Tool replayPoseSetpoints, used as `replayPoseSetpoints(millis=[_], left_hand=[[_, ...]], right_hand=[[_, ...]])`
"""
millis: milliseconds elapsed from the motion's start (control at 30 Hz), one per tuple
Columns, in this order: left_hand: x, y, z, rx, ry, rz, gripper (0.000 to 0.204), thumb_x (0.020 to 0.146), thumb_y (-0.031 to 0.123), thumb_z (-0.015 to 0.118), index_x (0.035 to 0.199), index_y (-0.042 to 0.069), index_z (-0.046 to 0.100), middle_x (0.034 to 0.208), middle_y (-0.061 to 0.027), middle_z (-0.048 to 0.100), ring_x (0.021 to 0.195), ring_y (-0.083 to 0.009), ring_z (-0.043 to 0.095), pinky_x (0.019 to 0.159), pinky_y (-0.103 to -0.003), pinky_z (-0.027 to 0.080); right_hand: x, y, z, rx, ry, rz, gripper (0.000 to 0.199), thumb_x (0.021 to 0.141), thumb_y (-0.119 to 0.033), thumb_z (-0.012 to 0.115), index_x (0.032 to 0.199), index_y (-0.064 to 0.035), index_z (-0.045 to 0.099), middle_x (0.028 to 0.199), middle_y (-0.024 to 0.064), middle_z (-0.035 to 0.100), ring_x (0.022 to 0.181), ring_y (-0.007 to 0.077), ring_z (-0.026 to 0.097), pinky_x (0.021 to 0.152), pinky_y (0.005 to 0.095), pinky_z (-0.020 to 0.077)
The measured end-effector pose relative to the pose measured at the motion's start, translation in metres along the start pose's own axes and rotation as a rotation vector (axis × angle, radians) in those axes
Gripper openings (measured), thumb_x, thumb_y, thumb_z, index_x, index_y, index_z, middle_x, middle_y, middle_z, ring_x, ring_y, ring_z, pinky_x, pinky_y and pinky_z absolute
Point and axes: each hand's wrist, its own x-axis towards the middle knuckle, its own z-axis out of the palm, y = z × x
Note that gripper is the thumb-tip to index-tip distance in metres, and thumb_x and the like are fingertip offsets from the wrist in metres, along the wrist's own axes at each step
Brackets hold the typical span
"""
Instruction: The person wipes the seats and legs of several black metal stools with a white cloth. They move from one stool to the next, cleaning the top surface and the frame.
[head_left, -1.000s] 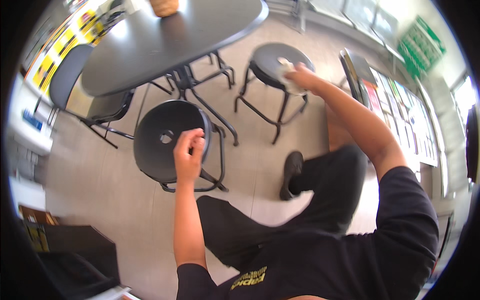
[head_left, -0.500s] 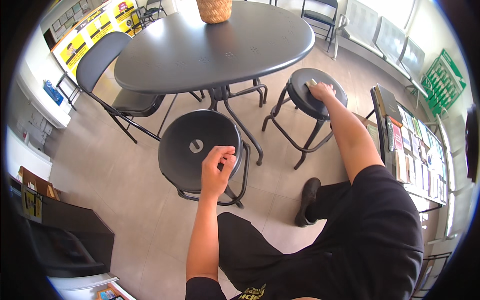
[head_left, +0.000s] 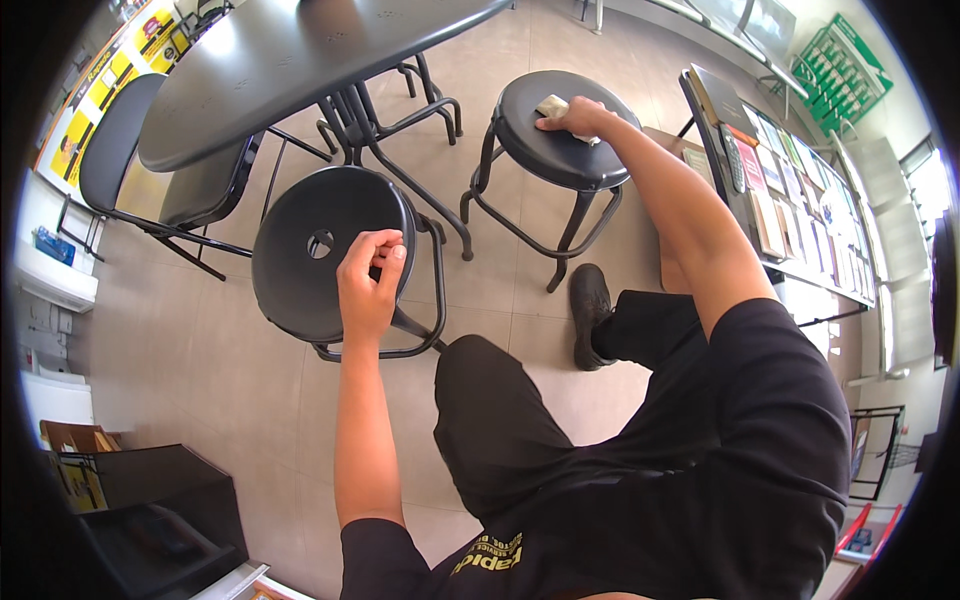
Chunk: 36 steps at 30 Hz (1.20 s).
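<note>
My right hand (head_left: 588, 118) presses a crumpled pale cloth (head_left: 553, 106) onto the seat of the round black stool (head_left: 520, 130) on the right. Part of the cloth shows beyond the fingers and a bit more under the palm. My left hand (head_left: 367, 280) hovers over the right side of the nearer black stool (head_left: 300, 275), which has a small hole in the middle of its seat. Its fingers are curled in toward the thumb, and I see nothing between them.
A dark oval table (head_left: 330, 60) stands beyond the stools, with a black folding chair (head_left: 205, 190) at its left. On the right is a rack of booklets (head_left: 800, 190). My shoe (head_left: 590, 315) rests on the tiled floor near the right stool. A black cabinet (head_left: 170, 500) stands lower left.
My view has shifted, so the stools and table sit further left and higher. My right hand and the cloth have moved across the right stool's seat. My left hand stays curled over the nearer stool.
</note>
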Motion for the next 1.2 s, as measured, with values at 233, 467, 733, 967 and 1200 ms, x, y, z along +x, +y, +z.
replayPoseSetpoints(millis=[233,467,733,967,1200], left_hand=[[-0.001,-0.001,0.006,0.0,-0.017,0.037,0.017,0.099,0.013,0.071,0.108,-0.002,0.073,0.092,-0.0081,0.071,0.08,-0.0166,0.066,0.073,-0.029,0.052],[0.0,-0.017,0.011,-0.054,0.003,0.008,0.019,0.101,0.017,0.072,0.11,0.0,0.074,0.095,-0.0065,0.073,0.082,-0.014,0.067,0.073,-0.028,0.052],[-0.002,-0.025,0.007,-0.01,-0.015,0.0,0.016,0.102,0.013,0.069,0.112,0.001,0.074,0.099,-0.0041,0.074,0.087,-0.0107,0.067,0.078,-0.027,0.053],[-0.024,0.032,0.072,0.021,0.053,0.005,0.019,0.101,0.011,0.068,0.118,0.004,0.073,0.113,-0.0062,0.074,0.103,-0.0174,0.07,0.089,-0.033,0.055],[-0.025,0.031,0.159,-0.339,0.006,-0.659,0.046,0.105,0.035,0.065,0.128,-0.004,0.066,0.124,-0.015,0.07,0.115,-0.0226,0.066,0.102,-0.037,0.05]], right_hand=[[-0.091,0.02,0.018,0.133,-0.016,0.106,0.097,0.068,-0.084,0.081,0.123,-0.0043,0.075,0.128,0.017,0.073,0.131,0.0368,0.062,0.108,0.0552,0.0423],[-0.155,0.028,0.028,0.133,-0.013,0.163,0.089,0.07,-0.082,0.081,0.109,-0.0022,0.078,0.109,0.0138,0.078,0.115,0.0335,0.072,0.102,0.0517,0.0486],[-0.25,0.014,0.042,0.151,-0.014,0.048,0.06,0.085,-0.061,0.078,0.096,-0.0012,0.079,0.083,0.0123,0.079,0.089,0.0278,0.078,0.084,0.0427,0.0602],[-0.268,0.09,-0.007,0.543,0.129,0.038,0.059,0.095,-0.055,0.072,0.112,0.0013,0.076,0.094,0.0197,0.078,0.09,0.0321,0.078,0.082,0.0424,0.0599],[-0.208,0.109,-0.007,0.475,0.572,-0.122,0.049,0.109,-0.049,0.056,0.138,-0.0099,0.065,0.131,0.021,0.067,0.126,0.0381,0.062,0.105,0.0515,0.048]])
